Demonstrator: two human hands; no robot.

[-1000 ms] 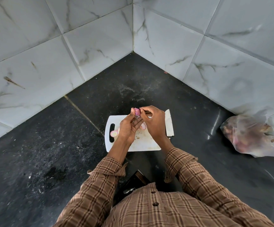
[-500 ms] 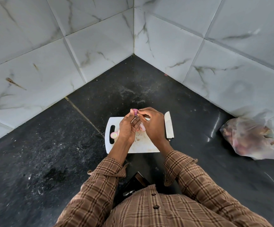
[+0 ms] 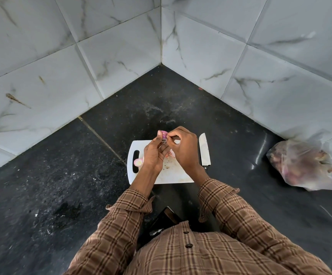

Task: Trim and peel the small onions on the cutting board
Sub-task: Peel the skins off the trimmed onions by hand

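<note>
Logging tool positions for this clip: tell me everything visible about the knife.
The knife lies flat on the black countertop, along the right edge of the white cutting board. Its broad, pale blade points away from the person; only the start of a dark handle shows near the right wrist. Neither hand touches it. Whether it touches the board is unclear.

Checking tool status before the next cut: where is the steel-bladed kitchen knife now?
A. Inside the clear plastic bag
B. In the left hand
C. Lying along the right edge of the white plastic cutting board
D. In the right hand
C: the steel-bladed kitchen knife lies at the right edge of the white plastic cutting board, while both hands work on a small pink onion.
</note>
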